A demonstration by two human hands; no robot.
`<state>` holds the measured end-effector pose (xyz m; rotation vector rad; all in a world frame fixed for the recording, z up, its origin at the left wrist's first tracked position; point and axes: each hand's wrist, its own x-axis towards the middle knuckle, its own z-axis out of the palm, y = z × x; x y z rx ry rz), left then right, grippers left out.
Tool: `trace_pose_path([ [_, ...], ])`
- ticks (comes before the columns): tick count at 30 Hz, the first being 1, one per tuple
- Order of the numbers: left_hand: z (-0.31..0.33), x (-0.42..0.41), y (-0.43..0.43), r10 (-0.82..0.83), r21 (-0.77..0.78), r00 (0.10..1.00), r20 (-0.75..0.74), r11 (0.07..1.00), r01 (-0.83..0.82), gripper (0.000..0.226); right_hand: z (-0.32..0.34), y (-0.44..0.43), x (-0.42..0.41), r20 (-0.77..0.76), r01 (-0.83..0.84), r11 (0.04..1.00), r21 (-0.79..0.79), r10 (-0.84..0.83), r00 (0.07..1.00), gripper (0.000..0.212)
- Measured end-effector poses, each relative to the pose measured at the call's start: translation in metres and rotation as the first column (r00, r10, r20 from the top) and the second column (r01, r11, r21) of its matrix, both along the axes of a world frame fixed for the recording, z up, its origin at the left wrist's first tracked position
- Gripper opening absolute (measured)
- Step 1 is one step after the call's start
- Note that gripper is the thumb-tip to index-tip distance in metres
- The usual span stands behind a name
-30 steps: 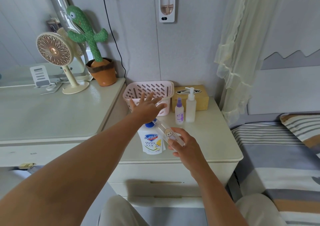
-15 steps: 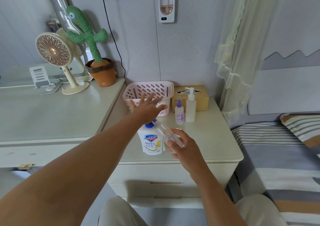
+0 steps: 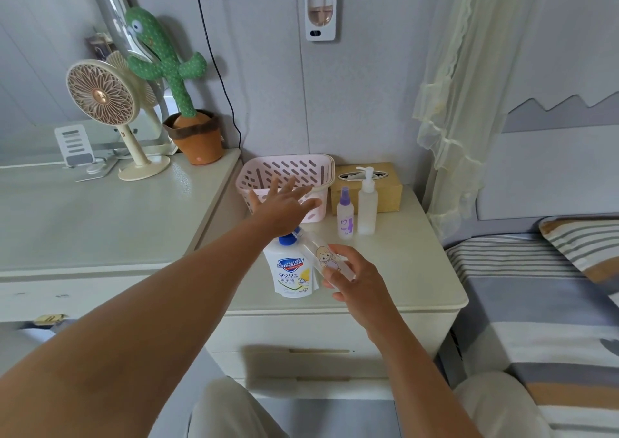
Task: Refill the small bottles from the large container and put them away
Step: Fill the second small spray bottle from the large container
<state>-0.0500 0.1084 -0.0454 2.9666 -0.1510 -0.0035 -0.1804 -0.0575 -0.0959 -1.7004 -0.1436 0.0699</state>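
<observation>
Head view: right hand holds small bottle at pouch spout

Head camera shows the right hand (image 3: 356, 281) with fingers and thumb curled round the lower end of a clear bottle (image 3: 324, 257) bearing a cartoon-girl sticker. The bottle is tilted, its neck pointing up and away from the grip to the blue cap (image 3: 287, 239) of a white refill pouch (image 3: 290, 271); whether neck and cap touch cannot be told. The pouch stands on the nightstand (image 3: 418, 270), just left of the grip. The left hand (image 3: 284, 207) hovers beyond the grip, above the cap, fingers spread and straight, holding nothing. A pink basket (image 3: 288, 169) sits behind that hand. Beyond the grip and slightly right, a purple spray bottle (image 3: 345, 214) and a white pump bottle (image 3: 367, 208) stand upright side by side, in front of a tissue box (image 3: 388, 191).
</observation>
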Motion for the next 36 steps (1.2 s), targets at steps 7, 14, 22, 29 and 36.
trace_pose_path([
  [7, 0.001, -0.003, -0.001, -0.001, 0.025, 1.000, -0.001, 1.000, 0.001, 0.058, 0.001, 0.000, -0.003, -0.011, -0.006, 1.000, 0.019, 0.006, 1.000, 0.033],
  [14, 0.010, -0.001, 0.001, -0.005, 0.022, 1.000, 0.021, 1.000, 0.005, 0.060, 0.007, -0.001, -0.004, 0.010, -0.009, 1.000, 0.024, 0.008, 1.000, 0.033],
  [22, 0.000, -0.008, 0.000, -0.001, 0.012, 1.000, 0.012, 1.000, 0.001, 0.055, 0.000, 0.002, -0.006, -0.012, -0.004, 1.000, 0.014, 0.004, 1.000, 0.034],
  [29, 0.010, -0.001, -0.001, -0.009, 0.033, 0.999, 0.038, 0.999, 0.008, 0.059, 0.007, -0.001, -0.004, 0.012, -0.009, 0.999, 0.038, 0.008, 1.000, 0.028],
  [36, 0.003, -0.005, 0.000, -0.005, 0.035, 1.000, 0.031, 0.999, 0.004, 0.055, 0.001, 0.001, -0.004, -0.002, -0.001, 0.999, 0.032, 0.001, 1.000, 0.030],
])
